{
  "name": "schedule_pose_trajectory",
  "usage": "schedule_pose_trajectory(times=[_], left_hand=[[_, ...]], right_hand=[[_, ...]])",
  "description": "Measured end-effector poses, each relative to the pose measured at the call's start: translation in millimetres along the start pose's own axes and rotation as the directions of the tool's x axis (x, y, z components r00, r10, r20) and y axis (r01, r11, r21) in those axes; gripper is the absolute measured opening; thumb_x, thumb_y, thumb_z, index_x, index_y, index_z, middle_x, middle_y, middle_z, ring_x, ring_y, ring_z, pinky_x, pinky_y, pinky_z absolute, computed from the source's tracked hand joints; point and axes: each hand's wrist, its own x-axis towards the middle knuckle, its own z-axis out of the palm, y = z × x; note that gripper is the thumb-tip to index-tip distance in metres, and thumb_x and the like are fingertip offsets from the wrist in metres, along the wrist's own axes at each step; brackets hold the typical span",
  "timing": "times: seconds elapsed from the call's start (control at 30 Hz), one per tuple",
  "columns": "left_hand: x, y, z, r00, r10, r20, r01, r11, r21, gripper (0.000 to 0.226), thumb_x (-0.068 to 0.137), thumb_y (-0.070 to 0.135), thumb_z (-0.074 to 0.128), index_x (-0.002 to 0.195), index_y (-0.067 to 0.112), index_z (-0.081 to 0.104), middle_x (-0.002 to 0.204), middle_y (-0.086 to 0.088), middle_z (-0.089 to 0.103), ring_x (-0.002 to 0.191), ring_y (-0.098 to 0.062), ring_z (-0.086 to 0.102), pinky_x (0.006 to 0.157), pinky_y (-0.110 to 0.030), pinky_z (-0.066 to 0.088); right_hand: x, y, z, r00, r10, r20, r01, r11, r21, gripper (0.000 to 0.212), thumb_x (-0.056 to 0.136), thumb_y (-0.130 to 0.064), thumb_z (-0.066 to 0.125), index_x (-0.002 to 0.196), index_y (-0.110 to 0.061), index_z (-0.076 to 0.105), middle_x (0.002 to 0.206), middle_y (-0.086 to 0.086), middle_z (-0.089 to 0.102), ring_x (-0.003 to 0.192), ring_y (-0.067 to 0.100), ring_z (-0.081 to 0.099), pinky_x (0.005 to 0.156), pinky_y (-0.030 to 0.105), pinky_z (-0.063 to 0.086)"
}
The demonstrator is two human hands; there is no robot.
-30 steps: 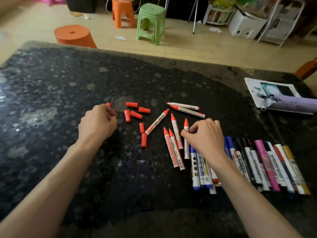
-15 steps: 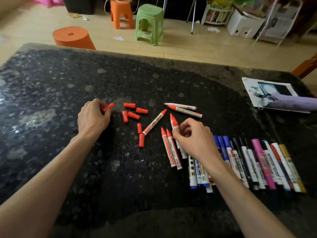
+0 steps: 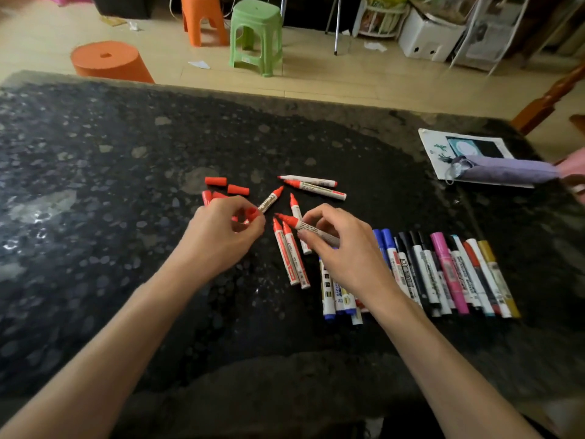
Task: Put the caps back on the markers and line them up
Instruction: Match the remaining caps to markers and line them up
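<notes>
The right hand (image 3: 345,248) pinches an uncapped red marker (image 3: 297,224), its conical tip aimed at the left hand (image 3: 221,236), whose fingertips grip a small red cap (image 3: 251,213) just short of that tip. More bare-tipped red markers (image 3: 287,258) lie at loose angles between and beyond the hands. Stubby cylindrical loose caps (image 3: 216,181) sit past the left knuckles. Right of the right hand, capped markers (image 3: 448,270) in blue, black, pink and gold lie side by side, partly hidden by the wrist. The table (image 3: 95,153) is glossy black speckled stone. Well beyond the right hand, a lilac fabric pouch (image 3: 506,173) rests on a printed sheet (image 3: 435,153).
</notes>
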Motion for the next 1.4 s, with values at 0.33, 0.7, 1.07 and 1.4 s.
schedule_pose_trajectory(times=[0.33, 0.7, 1.07, 1.4], left_hand=[[10.5, -4.8, 2.6, 0.966, 0.159, 0.202, -0.190, 0.971, 0.144, 0.040, 0.072, 0.068, 0.061, 0.098, 0.042, 0.077, 0.080, 0.014, 0.061, 0.077, -0.004, 0.057, 0.067, -0.021, 0.043], [12.9, -1.0, 14.6, 0.927, 0.273, 0.256, -0.289, 0.957, 0.027, 0.009, 0.091, 0.038, 0.073, 0.099, 0.040, 0.076, 0.070, 0.019, 0.068, 0.058, -0.006, 0.062, 0.057, -0.019, 0.047], [11.9, 0.9, 15.7, 0.896, 0.410, 0.169, -0.427, 0.901, 0.074, 0.012, 0.095, 0.031, 0.069, 0.104, 0.029, 0.077, 0.077, 0.018, 0.069, 0.077, -0.001, 0.063, 0.066, -0.013, 0.043], [26.6, -35.1, -10.7, 0.957, 0.168, 0.235, -0.262, 0.847, 0.463, 0.022, 0.090, 0.039, 0.073, 0.111, 0.036, 0.075, 0.102, 0.015, 0.054, 0.111, -0.013, 0.057, 0.089, -0.034, 0.048]], right_hand=[[-2.4, 16.5, -10.9, 0.994, -0.057, -0.098, 0.050, 0.997, -0.066, 0.018, 0.094, -0.030, 0.072, 0.109, -0.040, 0.069, 0.103, -0.018, 0.059, 0.100, 0.004, 0.061, 0.095, 0.046, 0.052], [-2.5, 13.9, -3.0, 0.988, -0.144, -0.058, 0.138, 0.985, -0.105, 0.021, 0.097, -0.039, 0.069, 0.117, -0.036, 0.072, 0.103, -0.014, 0.065, 0.100, 0.005, 0.060, 0.093, 0.042, 0.049], [-8.3, 2.7, 10.1, 0.978, -0.119, -0.173, 0.090, 0.982, -0.163, 0.024, 0.099, -0.038, 0.064, 0.120, -0.031, 0.075, 0.096, -0.015, 0.070, 0.091, 0.005, 0.059, 0.081, 0.039, 0.049], [1.2, 20.6, -0.7, 0.980, 0.154, -0.126, -0.183, 0.946, -0.268, 0.018, 0.099, -0.044, 0.065, 0.115, -0.035, 0.068, 0.089, -0.021, 0.059, 0.078, -0.001, 0.056, 0.064, 0.016, 0.043]])
